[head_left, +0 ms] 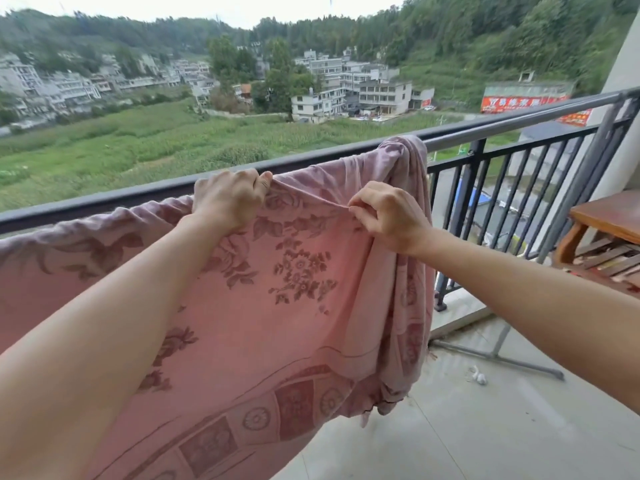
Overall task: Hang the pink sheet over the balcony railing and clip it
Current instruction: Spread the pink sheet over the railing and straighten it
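Pink sheet (277,306) with a darker flower pattern hangs over the balcony railing (104,202), from the left edge of the view up to a bunched corner that lies on the top rail. Its near side falls down on the balcony side, above the tiled floor (485,427). The left grip (228,199) is clenched round the upper edge of the sheet, right at the rail. The right grip (391,220), a little lower and near to it, pinches a small fold of the same cloth between thumb and forefinger. At far right a wooden bench (609,213) stands beside the railing bars
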The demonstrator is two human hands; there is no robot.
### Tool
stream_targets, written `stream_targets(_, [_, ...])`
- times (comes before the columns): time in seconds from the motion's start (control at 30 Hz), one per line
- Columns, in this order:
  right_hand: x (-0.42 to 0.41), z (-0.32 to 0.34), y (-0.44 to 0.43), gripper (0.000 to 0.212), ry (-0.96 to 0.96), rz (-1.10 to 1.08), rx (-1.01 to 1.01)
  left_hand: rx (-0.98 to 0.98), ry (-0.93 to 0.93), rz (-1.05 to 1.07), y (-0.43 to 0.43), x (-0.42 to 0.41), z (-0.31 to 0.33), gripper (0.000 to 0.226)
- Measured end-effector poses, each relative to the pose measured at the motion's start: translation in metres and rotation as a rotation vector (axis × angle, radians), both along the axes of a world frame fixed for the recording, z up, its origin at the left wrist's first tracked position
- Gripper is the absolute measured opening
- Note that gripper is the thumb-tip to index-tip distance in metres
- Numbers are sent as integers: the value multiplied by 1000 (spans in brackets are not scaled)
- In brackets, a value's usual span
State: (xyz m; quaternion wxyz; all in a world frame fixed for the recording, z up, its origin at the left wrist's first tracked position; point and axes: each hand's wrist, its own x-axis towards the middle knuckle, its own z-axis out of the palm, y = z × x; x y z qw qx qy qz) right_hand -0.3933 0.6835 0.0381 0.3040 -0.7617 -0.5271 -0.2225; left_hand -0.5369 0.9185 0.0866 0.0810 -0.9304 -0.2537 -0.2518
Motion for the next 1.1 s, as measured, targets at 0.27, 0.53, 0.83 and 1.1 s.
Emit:
stream_targets(0.27, [85,43,-16,27,339,-493,174,-98,-137,-142,-35,49,19,35])
stream_targets(0.53, [134,61,-14,26,374,-261,7,-64,-80,161,-59,112,3,55])
stream_targets(0.83, [244,96,-90,14,939,29,298,61,-122,267,-52,117,-3,55])
stream_targets(1.1, [263,64,-92,5,391,-282,343,35,-84,321,-55,119,-2,61])
